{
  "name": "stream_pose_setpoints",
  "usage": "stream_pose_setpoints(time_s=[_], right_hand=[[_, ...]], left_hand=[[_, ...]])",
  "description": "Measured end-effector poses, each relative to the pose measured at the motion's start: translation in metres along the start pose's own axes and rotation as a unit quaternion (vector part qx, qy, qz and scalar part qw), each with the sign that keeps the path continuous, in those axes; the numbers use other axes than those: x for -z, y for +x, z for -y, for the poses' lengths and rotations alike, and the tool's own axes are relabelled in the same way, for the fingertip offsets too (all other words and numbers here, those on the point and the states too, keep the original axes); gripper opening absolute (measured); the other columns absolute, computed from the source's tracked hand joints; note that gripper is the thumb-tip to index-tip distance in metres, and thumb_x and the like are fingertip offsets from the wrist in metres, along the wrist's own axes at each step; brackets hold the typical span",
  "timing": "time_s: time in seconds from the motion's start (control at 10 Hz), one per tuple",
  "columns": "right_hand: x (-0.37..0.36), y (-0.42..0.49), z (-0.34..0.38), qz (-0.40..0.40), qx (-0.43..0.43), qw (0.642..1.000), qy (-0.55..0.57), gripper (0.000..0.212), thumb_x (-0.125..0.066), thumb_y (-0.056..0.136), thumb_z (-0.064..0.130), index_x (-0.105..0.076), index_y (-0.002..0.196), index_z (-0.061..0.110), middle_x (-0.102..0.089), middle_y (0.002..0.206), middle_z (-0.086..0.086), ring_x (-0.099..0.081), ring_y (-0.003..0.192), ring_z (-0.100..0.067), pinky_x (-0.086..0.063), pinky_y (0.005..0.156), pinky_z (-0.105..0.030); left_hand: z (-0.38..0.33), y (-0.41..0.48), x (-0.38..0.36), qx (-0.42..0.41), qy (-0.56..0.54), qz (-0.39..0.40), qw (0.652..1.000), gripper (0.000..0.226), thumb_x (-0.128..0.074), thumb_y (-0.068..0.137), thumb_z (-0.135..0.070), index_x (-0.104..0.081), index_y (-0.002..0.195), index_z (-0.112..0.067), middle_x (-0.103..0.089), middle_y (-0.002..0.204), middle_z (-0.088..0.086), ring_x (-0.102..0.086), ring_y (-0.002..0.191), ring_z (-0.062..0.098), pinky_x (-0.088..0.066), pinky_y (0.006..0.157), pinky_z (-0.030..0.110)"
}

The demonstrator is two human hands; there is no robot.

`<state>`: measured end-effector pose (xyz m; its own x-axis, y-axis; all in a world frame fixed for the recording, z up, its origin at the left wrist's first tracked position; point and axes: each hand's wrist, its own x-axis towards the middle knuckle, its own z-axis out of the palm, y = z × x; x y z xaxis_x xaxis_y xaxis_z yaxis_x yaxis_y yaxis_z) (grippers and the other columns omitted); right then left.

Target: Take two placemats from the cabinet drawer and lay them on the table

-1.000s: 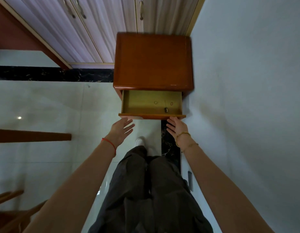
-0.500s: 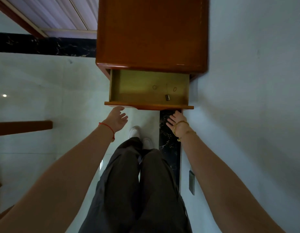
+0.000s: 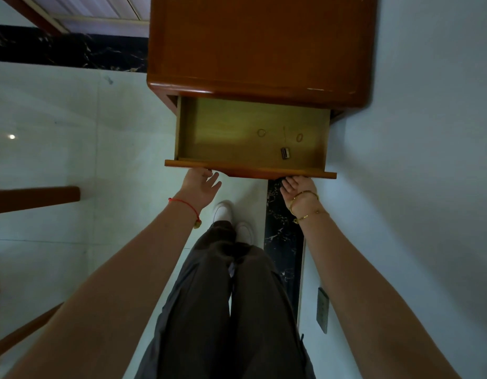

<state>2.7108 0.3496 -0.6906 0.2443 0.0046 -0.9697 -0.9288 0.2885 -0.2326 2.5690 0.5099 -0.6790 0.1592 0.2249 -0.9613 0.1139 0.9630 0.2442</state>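
The brown wooden cabinet (image 3: 258,45) stands against the wall with its top drawer (image 3: 223,135) pulled out. No placemat shows in the drawer or anywhere else in view. My left hand (image 3: 200,187) touches the left part of the drawer front (image 3: 250,170), its fingers stretched toward the edge. My right hand (image 3: 298,188) reaches the right part of that front, palm showing and fingertips hidden under the edge. Neither hand holds anything.
The drawer holds two rubber bands (image 3: 261,132) and a small metal clip (image 3: 285,153). A white wall (image 3: 428,187) with a socket (image 3: 323,310) runs along the right. Brown wooden furniture (image 3: 34,196) juts in at the left, above a pale tiled floor (image 3: 73,132).
Both hands have moved forward from a short gap to meet the drawer front. The cabinet now looks larger and nearer, and the drawer stays open.
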Motion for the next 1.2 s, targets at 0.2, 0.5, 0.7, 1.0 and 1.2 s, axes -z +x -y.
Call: stream_pose_setpoints(time_s=[0.2, 0.5, 0.7, 1.0, 1.2], right_hand=[[-0.009, 0.004, 0.01, 0.021, 0.003, 0.999, -0.029, 0.05, -0.026, 0.102, 0.023, -0.029, 0.149, 0.007, -0.033, 0.155, -0.011, -0.03, 0.144, -0.022, -0.024, 0.119, -0.035], [-0.054, 0.017, 0.041, 0.042, 0.031, 0.997, -0.051, 0.048, -0.025, 0.104, 0.021, -0.029, 0.148, 0.002, -0.033, 0.154, -0.012, -0.029, 0.144, -0.022, -0.023, 0.117, -0.033], [-0.091, 0.03, 0.063, 0.059, 0.05, 0.995, -0.059, 0.049, -0.028, 0.104, 0.023, -0.028, 0.148, 0.002, -0.033, 0.154, -0.012, -0.03, 0.144, -0.022, -0.023, 0.117, -0.034], [-0.124, 0.044, 0.085, 0.044, 0.063, 0.995, -0.063, 0.043, -0.036, 0.103, 0.021, -0.04, 0.142, 0.003, -0.046, 0.146, -0.012, -0.042, 0.137, -0.023, -0.031, 0.113, -0.035], [-0.114, 0.037, 0.08, 0.061, 0.067, 0.993, -0.069, 0.043, -0.035, 0.103, 0.02, -0.038, 0.144, 0.008, -0.043, 0.149, -0.008, -0.039, 0.139, -0.023, -0.03, 0.116, -0.035]], left_hand=[[-0.005, 0.002, -0.006, -0.012, -0.037, 0.021, 0.999, 0.056, -0.02, 0.097, 0.009, -0.03, 0.15, -0.006, -0.03, 0.159, 0.008, -0.033, 0.145, 0.029, -0.025, 0.119, 0.044], [-0.04, 0.016, -0.035, -0.042, -0.029, 0.061, 0.997, 0.066, -0.017, 0.095, 0.015, -0.021, 0.155, -0.012, -0.028, 0.16, 0.005, -0.037, 0.143, 0.029, -0.027, 0.117, 0.042], [-0.07, 0.038, -0.059, -0.058, -0.007, 0.082, 0.995, 0.059, -0.017, 0.1, 0.008, -0.022, 0.154, -0.016, -0.028, 0.161, 0.003, -0.034, 0.145, 0.028, -0.026, 0.118, 0.042], [-0.099, 0.057, -0.087, -0.077, 0.03, 0.085, 0.993, 0.059, -0.017, 0.101, 0.005, -0.024, 0.154, -0.02, -0.027, 0.161, -0.001, -0.034, 0.145, 0.026, -0.026, 0.117, 0.04], [-0.093, 0.051, -0.084, -0.066, 0.028, 0.074, 0.995, 0.064, -0.026, 0.098, 0.01, -0.027, 0.153, -0.022, -0.034, 0.158, 0.002, -0.042, 0.14, 0.028, -0.032, 0.115, 0.041]])
